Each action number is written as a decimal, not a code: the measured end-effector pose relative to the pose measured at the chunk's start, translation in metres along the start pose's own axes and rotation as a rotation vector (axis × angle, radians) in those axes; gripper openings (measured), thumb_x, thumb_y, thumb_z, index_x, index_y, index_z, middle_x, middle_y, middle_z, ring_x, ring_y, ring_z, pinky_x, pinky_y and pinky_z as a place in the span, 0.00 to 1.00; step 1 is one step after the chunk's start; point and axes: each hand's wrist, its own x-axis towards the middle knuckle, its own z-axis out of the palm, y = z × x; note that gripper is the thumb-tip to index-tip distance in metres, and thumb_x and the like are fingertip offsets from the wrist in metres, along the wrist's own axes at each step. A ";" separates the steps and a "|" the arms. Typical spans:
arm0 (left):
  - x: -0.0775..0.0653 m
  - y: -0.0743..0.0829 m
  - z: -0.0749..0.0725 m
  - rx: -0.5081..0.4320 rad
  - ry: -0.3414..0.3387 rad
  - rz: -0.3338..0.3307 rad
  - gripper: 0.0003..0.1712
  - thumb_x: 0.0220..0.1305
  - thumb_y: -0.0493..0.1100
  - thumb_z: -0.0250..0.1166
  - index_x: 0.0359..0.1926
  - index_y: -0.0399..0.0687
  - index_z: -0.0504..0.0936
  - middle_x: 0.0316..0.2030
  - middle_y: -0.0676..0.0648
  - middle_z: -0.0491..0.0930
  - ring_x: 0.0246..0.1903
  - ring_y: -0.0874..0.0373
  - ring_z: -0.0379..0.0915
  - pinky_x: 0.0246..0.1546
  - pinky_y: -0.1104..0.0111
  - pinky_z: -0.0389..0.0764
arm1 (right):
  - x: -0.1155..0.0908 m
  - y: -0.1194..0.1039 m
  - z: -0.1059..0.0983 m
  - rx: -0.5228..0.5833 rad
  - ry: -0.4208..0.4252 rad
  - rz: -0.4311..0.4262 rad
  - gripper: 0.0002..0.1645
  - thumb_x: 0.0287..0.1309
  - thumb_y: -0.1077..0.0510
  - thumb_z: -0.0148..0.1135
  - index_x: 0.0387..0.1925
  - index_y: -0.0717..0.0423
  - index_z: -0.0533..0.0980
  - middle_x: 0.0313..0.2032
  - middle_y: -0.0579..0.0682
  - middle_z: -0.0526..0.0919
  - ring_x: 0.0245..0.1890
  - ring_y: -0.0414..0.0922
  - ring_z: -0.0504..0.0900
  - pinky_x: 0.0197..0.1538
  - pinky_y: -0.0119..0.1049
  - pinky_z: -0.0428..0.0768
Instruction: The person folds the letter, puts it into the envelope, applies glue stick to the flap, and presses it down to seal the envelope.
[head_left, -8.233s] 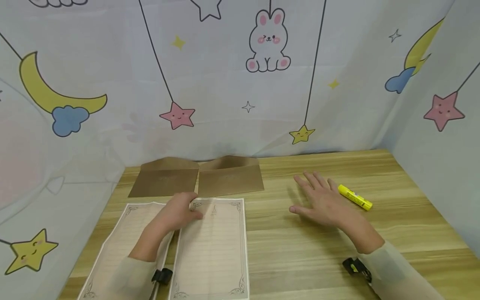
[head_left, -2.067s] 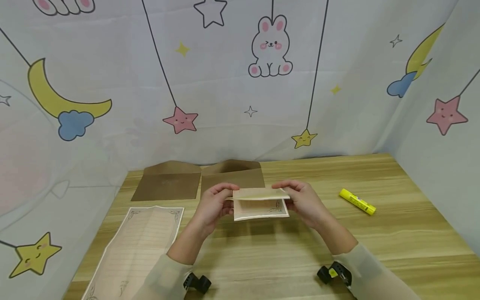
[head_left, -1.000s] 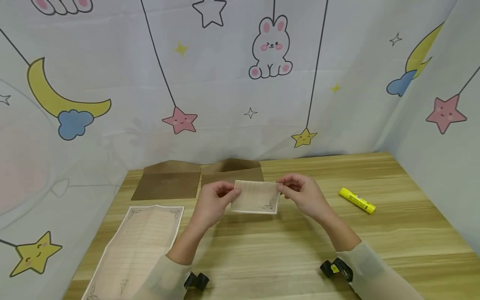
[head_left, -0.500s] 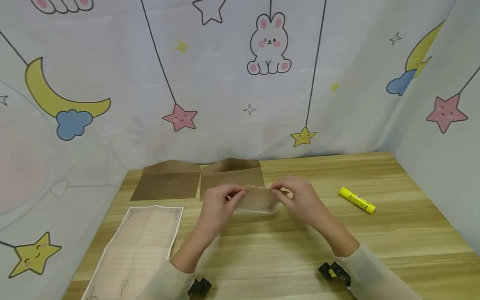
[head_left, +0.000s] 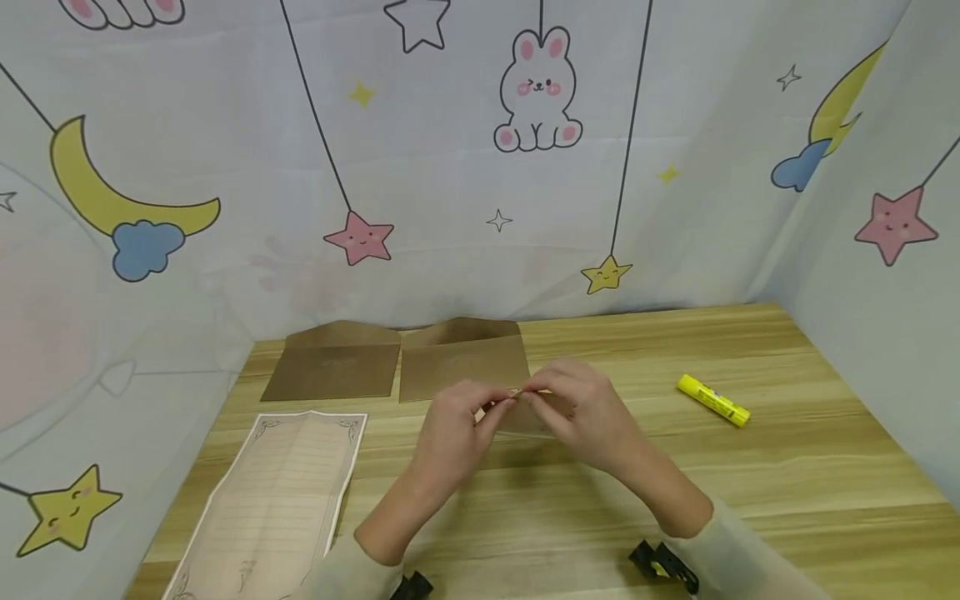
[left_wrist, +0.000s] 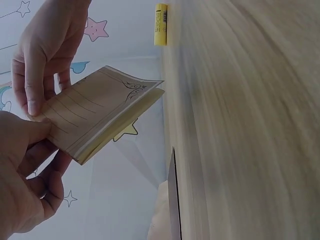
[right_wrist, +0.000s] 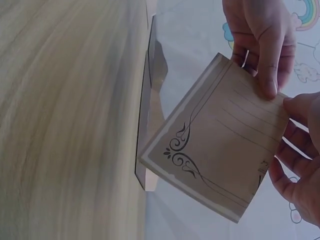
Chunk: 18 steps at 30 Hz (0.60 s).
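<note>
A sheet of lined letter paper (right_wrist: 220, 135) with a scrolled corner ornament is folded into a small layered rectangle, held above the table. My left hand (head_left: 457, 425) pinches its top edge between thumb and fingers. Close beside it, the fingertips of my right hand (head_left: 588, 412) pinch the same edge, the two hands almost meeting. In the left wrist view the folded paper (left_wrist: 95, 105) shows its layers slightly parted along the lower edge. Much of the paper is hidden behind the hands in the head view.
A second, unfolded sheet of letter paper (head_left: 277, 492) lies on the left of the wooden table (head_left: 750, 500). Two brown envelopes, a left one (head_left: 333, 372) and a right one (head_left: 457, 367), lie at the back with flaps raised. A yellow tube (head_left: 712, 400) lies to the right.
The right-hand sheet, flat on the table at first under my left hand, was lifted and folded small. Within the last second both hands slid together along its top edge.
</note>
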 end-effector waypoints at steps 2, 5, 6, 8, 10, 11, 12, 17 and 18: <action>0.000 -0.002 0.000 -0.033 0.006 -0.026 0.02 0.66 0.36 0.76 0.40 0.44 0.93 0.33 0.52 0.89 0.32 0.62 0.82 0.32 0.63 0.85 | 0.000 0.002 -0.001 0.001 -0.001 0.000 0.07 0.61 0.68 0.75 0.39 0.56 0.88 0.38 0.44 0.88 0.39 0.42 0.85 0.42 0.40 0.86; 0.000 -0.005 -0.003 -0.065 0.015 -0.066 0.02 0.67 0.37 0.75 0.39 0.45 0.93 0.32 0.53 0.88 0.32 0.63 0.81 0.32 0.62 0.83 | 0.000 0.006 -0.002 0.007 -0.007 0.020 0.07 0.61 0.69 0.75 0.39 0.57 0.87 0.38 0.45 0.88 0.39 0.41 0.86 0.39 0.38 0.87; 0.001 -0.006 -0.005 -0.075 0.020 -0.079 0.02 0.68 0.37 0.75 0.39 0.45 0.93 0.32 0.53 0.88 0.31 0.64 0.80 0.32 0.62 0.82 | -0.001 0.008 -0.003 0.008 -0.011 0.032 0.07 0.61 0.69 0.75 0.39 0.57 0.87 0.37 0.45 0.88 0.37 0.41 0.85 0.38 0.36 0.87; 0.002 -0.008 -0.009 -0.100 0.030 -0.107 0.02 0.68 0.37 0.74 0.39 0.46 0.93 0.32 0.54 0.88 0.30 0.64 0.79 0.31 0.64 0.81 | -0.002 0.013 -0.006 0.007 -0.015 0.060 0.07 0.62 0.68 0.75 0.40 0.56 0.87 0.38 0.44 0.88 0.36 0.39 0.84 0.34 0.33 0.85; 0.004 -0.010 -0.015 -0.136 0.045 -0.137 0.02 0.69 0.37 0.74 0.39 0.46 0.93 0.33 0.54 0.89 0.28 0.63 0.79 0.30 0.65 0.81 | -0.003 0.018 -0.009 0.000 -0.017 0.087 0.07 0.63 0.68 0.74 0.40 0.55 0.88 0.38 0.43 0.89 0.35 0.39 0.84 0.31 0.33 0.84; 0.005 -0.011 -0.018 -0.153 0.049 -0.156 0.02 0.69 0.38 0.74 0.39 0.47 0.93 0.33 0.54 0.89 0.27 0.63 0.78 0.29 0.66 0.80 | -0.003 0.021 -0.011 -0.009 -0.018 0.098 0.07 0.63 0.67 0.74 0.40 0.55 0.88 0.38 0.43 0.89 0.35 0.39 0.84 0.31 0.33 0.84; 0.006 -0.012 -0.021 -0.170 0.054 -0.175 0.02 0.69 0.38 0.73 0.39 0.47 0.93 0.33 0.54 0.89 0.26 0.62 0.78 0.28 0.67 0.80 | -0.004 0.024 -0.012 -0.022 -0.019 0.108 0.07 0.63 0.67 0.74 0.40 0.54 0.88 0.38 0.42 0.89 0.35 0.39 0.84 0.31 0.34 0.83; 0.011 -0.015 -0.034 -0.211 0.069 -0.265 0.03 0.70 0.39 0.73 0.40 0.47 0.93 0.32 0.53 0.89 0.22 0.57 0.75 0.23 0.70 0.77 | -0.007 0.037 -0.019 -0.095 -0.037 0.154 0.06 0.64 0.65 0.74 0.41 0.53 0.88 0.38 0.42 0.88 0.37 0.39 0.84 0.34 0.36 0.81; 0.012 -0.016 -0.036 -0.210 0.070 -0.275 0.03 0.70 0.39 0.73 0.40 0.48 0.93 0.32 0.53 0.89 0.22 0.57 0.75 0.23 0.71 0.77 | -0.007 0.039 -0.020 -0.105 -0.043 0.164 0.06 0.64 0.65 0.74 0.41 0.53 0.88 0.38 0.42 0.88 0.36 0.39 0.84 0.33 0.36 0.80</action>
